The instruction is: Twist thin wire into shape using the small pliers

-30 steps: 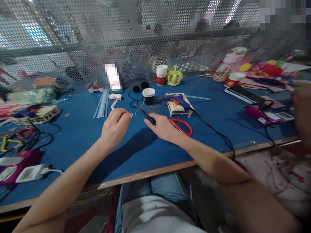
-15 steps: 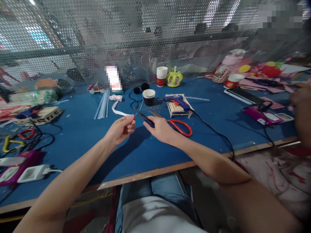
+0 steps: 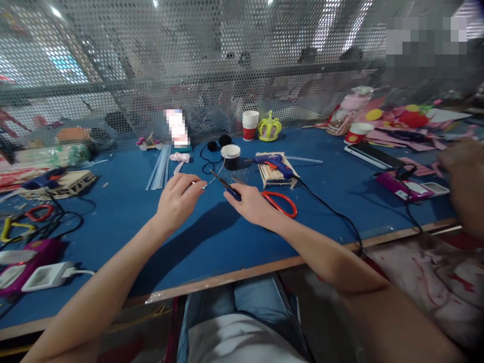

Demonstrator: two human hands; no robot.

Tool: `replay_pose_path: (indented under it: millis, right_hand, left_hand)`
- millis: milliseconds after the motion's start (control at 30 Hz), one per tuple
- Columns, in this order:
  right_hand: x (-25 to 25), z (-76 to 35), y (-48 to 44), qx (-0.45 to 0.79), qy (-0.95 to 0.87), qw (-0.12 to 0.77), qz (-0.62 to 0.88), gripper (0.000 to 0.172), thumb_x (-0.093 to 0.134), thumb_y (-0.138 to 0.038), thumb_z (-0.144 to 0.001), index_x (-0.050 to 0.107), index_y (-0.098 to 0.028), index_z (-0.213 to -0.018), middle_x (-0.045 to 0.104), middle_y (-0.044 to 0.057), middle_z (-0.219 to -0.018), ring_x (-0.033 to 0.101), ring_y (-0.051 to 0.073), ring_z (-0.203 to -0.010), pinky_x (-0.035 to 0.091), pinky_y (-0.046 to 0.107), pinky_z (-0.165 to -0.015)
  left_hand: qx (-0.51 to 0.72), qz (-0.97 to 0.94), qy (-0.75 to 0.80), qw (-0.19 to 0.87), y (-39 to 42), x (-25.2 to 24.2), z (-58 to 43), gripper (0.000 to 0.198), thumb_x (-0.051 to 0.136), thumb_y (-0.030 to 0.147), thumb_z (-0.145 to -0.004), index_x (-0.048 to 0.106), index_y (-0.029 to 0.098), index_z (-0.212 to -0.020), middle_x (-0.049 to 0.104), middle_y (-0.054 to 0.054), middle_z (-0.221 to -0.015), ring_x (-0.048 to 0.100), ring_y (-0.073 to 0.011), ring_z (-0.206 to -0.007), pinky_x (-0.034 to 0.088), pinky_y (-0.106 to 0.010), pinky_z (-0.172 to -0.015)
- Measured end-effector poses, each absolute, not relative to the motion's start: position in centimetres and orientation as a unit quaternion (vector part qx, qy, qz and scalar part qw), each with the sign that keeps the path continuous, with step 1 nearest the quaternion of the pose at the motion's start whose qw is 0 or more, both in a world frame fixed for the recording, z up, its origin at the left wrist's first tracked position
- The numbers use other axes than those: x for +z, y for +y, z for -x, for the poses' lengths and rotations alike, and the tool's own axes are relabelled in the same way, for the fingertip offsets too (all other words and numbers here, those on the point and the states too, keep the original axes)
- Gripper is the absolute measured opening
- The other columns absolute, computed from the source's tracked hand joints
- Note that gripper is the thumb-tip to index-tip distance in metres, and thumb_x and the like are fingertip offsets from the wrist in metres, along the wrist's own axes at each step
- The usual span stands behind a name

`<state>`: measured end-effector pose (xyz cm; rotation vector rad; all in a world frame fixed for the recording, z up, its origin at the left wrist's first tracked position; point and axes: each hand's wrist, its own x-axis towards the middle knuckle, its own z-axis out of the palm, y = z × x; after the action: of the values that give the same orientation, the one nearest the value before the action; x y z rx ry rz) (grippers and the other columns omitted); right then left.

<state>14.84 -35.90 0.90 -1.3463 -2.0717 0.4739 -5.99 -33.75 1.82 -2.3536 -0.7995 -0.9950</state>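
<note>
My left hand [image 3: 177, 200] is closed, fingertips pinching the end of a thin pale wire [image 3: 216, 176]. The wire curves up to the rim of a small black-and-white paper cup [image 3: 231, 160]. In my right hand [image 3: 248, 202] is a pair of dark-blue-handled pliers [image 3: 232, 192], their narrow dark jaws pointing up and left, close to the wire. Red-handled scissors [image 3: 285, 203] lie on the table beside my right hand, partly hidden by it. A white ribbon [image 3: 178, 167] trails from a scrunched pale pink bundle [image 3: 180, 158] behind my left hand.
A blue glue gun [image 3: 275, 162] rests on a small stick rack [image 3: 270, 176], its cord running to the front edge. Behind stand stacked paper cups [image 3: 250, 126] and a yellow-green crown [image 3: 269, 128]. Clear glue sticks [image 3: 159, 169] lie left. Another person's arm [image 3: 467, 186] is at right.
My left hand has turned palm down and shifted slightly left, now covering part of the ribbon. My right hand keeps the pliers almost in place.
</note>
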Motion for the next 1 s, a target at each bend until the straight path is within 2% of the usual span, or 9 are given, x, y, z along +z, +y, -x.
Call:
replay_pose_path:
  millis: [100,167,233,367,433,500,667,833,1000]
  right_hand:
    - [0.6,-14.7,-36.0,0.174,-0.796,0.303,0.495,0.024,0.042,-0.033,-0.087,0.058,-0.016,-0.082,0.062,0.005,-0.074,0.055,0.014,-0.065,0.035,0.024,-0.057]
    - [0.5,-14.6,-36.0,0.168,-0.801,0.304,0.488,0.023,0.043,-0.033,-0.087,0.058,-0.016,-0.083,0.063,0.005,-0.076,0.057,0.015,-0.068,0.036,0.025,-0.06]
    - [0.4,-14.6,-36.0,0.162,-0.802,0.306,0.487,0.024,0.042,-0.032,-0.087,0.058,-0.015,-0.084,0.064,0.006,-0.077,0.058,0.015,-0.07,0.037,0.025,-0.062]
    - [0.2,-14.6,-35.9,0.139,-0.802,0.317,0.487,0.023,0.043,-0.031,-0.087,0.058,-0.014,-0.087,0.064,0.007,-0.08,0.058,0.016,-0.074,0.039,0.026,-0.065]
    - [0.1,-14.6,-35.7,0.128,-0.802,0.318,0.488,0.022,0.043,-0.031,-0.087,0.058,-0.014,-0.088,0.064,0.008,-0.08,0.058,0.017,-0.075,0.039,0.026,-0.067]
    - [0.2,-14.7,-35.7,0.125,-0.799,0.317,0.495,0.022,0.043,-0.031,-0.087,0.058,-0.014,-0.089,0.064,0.008,-0.082,0.059,0.017,-0.076,0.04,0.026,-0.067]
    - [0.7,-14.9,-35.8,0.138,-0.791,0.311,0.508,0.023,0.044,-0.032,-0.087,0.059,-0.014,-0.089,0.064,0.008,-0.084,0.058,0.017,-0.073,0.039,0.027,-0.066]
    - [1.0,-14.9,-35.9,0.175,-0.794,0.301,0.498,0.028,0.045,-0.038,-0.086,0.059,-0.014,-0.089,0.063,0.007,-0.082,0.056,0.015,-0.071,0.038,0.026,-0.064]
    - [0.7,-14.9,-36.0,0.207,-0.803,0.301,0.472,0.034,0.049,-0.041,-0.083,0.057,-0.012,-0.101,0.063,0.008,-0.088,0.056,0.016,-0.076,0.039,0.026,-0.066]
  left_hand:
    - [-0.363,0.869,-0.276,0.194,-33.4,1.0,5.7,0.01,0.057,0.018,-0.079,0.063,0.018,-0.086,0.064,-0.007,-0.081,0.054,-0.0166,-0.075,0.045,-0.031,-0.071]
    - [-0.405,0.852,-0.312,0.116,-33.5,0.6,5.2,0.006,0.059,0.021,-0.077,0.064,0.018,-0.079,0.064,-0.006,-0.075,0.055,-0.0157,-0.073,0.044,-0.031,-0.071]
    - [-0.464,0.792,-0.394,-0.04,-33.9,0.4,4.6,0.009,0.062,0.026,-0.075,0.064,0.018,-0.074,0.063,-0.005,-0.071,0.055,-0.0148,-0.07,0.044,-0.03,-0.069]
    - [-0.495,0.523,-0.466,-0.514,-34.4,0.6,3.5,0.023,0.071,0.035,-0.065,0.06,0.015,-0.066,0.056,0.0,-0.058,0.051,-0.009,-0.054,0.041,-0.023,-0.055]
    - [-0.471,0.438,-0.435,-0.63,-34.4,0.8,3.4,0.026,0.074,0.035,-0.061,0.059,0.014,-0.066,0.055,0.001,-0.057,0.05,-0.0069,-0.053,0.041,-0.021,-0.055]
    - [-0.471,0.451,-0.426,-0.627,-34.3,0.9,3.7,0.025,0.074,0.035,-0.061,0.063,0.014,-0.07,0.059,0.0,-0.063,0.051,-0.0068,-0.057,0.041,-0.02,-0.057]
    - [-0.474,0.595,-0.458,-0.46,-34.0,1.1,4.6,0.022,0.07,0.035,-0.066,0.068,0.015,-0.075,0.06,-0.001,-0.064,0.048,-0.007,-0.058,0.036,-0.019,-0.053]
    - [-0.504,0.587,-0.439,-0.456,-34.0,0.6,4.2,0.017,0.068,0.032,-0.067,0.064,0.015,-0.07,0.056,0.002,-0.059,0.046,-0.0069,-0.054,0.035,-0.02,-0.053]
    - [-0.53,0.606,-0.426,-0.412,-34.2,0.0,3.7,0.016,0.065,0.032,-0.07,0.063,0.016,-0.073,0.056,0.002,-0.061,0.048,-0.0079,-0.057,0.038,-0.021,-0.056]
